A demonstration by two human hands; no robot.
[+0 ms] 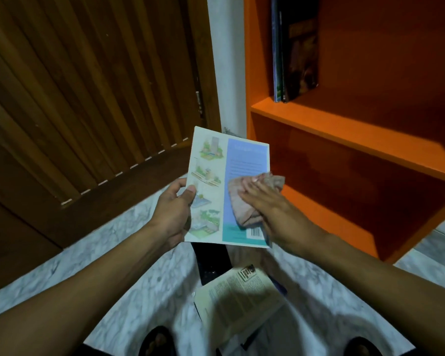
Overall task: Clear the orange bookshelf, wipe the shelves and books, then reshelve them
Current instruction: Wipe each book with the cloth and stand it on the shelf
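Observation:
My left hand (176, 209) grips a thin book (216, 176) by its left edge, thumb on the back cover, which shows small drawings and a blue panel. My right hand (270, 209) lies flat with straight fingers on a pinkish cloth (244, 201), pressing it onto the blue panel. The orange bookshelf (344, 129) stands to the right. Two or three books (296, 55) stand upright at the left end of its upper shelf. The lower compartment holds nothing that I can see.
On the pale marble floor (129, 255) below my hands lie a cream book (242, 301) and a dark book (211, 263) under it. A brown slatted wooden door (88, 93) fills the left. My two feet in dark sandals show at the bottom edge.

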